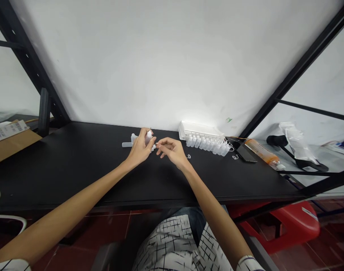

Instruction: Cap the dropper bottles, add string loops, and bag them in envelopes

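Right now the left hand has its grip closed around a small white bottle, held between thumb and fingers near the back edge of the bench. Just beside it, the right hand brings thumb and forefinger close together, the other fingers loosely curled — whether anything is pinched there is too small to tell. Partly hidden by the left hand, loose bottles lie on its left side, toward the back edge.

Farther out, to the right of the right hand, a row of bottles with thin loops at their tops runs toward the bench's back right corner, in front of a white stack near the wall. A small white loop lies nearer the front edge than the row. Beyond the row's right end, a phone lies near the right edge, with an orange bottle beside it. At the opposite end — by the left edge — sits a cardboard box. Below the front right corner stands a red stool.
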Available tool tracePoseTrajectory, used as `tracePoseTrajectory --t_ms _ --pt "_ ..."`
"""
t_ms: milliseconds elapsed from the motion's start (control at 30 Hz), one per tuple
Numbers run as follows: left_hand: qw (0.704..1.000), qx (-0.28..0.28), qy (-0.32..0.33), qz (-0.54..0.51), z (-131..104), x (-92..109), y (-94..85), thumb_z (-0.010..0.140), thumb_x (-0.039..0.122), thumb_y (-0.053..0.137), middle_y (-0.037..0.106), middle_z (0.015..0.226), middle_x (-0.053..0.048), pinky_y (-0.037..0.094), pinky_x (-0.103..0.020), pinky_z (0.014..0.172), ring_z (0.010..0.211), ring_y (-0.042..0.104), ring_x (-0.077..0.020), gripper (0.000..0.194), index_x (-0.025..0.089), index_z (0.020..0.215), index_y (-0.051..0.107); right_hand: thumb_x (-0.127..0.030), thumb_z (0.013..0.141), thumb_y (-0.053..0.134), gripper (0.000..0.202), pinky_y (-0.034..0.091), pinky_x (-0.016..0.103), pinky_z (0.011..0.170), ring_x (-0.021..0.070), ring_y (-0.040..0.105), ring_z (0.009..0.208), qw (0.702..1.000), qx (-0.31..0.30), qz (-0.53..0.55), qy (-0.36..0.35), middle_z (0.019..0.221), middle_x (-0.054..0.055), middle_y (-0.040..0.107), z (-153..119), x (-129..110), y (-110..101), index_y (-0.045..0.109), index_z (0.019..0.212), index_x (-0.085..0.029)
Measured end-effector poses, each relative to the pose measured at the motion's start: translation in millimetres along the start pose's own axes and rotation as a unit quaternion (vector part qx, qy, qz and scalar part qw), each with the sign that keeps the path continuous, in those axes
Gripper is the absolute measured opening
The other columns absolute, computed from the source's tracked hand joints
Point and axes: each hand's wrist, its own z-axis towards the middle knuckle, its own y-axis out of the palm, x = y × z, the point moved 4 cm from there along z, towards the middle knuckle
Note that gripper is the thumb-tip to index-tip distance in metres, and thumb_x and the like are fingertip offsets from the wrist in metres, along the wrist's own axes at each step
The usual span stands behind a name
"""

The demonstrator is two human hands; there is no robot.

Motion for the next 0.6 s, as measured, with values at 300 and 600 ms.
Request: tracePoseTrajectory --t_ms 300,600 --pt "0.999 0.019 0.013 0.03 -0.2 2.8 -2.0 0.09 0.034 0.05 0.049 0.072 0.005 0.04 -0.026 0.061 0.058 0.048 -0.0125 0.016 0.023 0.099 0.042 -0.039 0.074 0.074 0.024 0.051 0.023 0.05 0.0126 0.064 0.059 1.0 0.01 0.004 -0.005 0.068 0.0 0.063 -1.5 -1.0 2.4 0.066 0.083 -0.018" --pt "0.993 0.078 0.032 0.087 -1.2 6.4 -5.7 0.09 0.031 0.049 0.053 0.077 0.003 0.043 -0.029 0.068 0.064 0.052 -0.0147 0.013 0.023 0.098 0.042 -0.042 0.068 0.08 0.032 0.054 0.025 0.051 0.0123 0.064 0.058 1.0 -0.004 0.015 0.002 0.074 0.001 0.065 -1.3 3.5 7.9 0.068 0.085 -0.017"
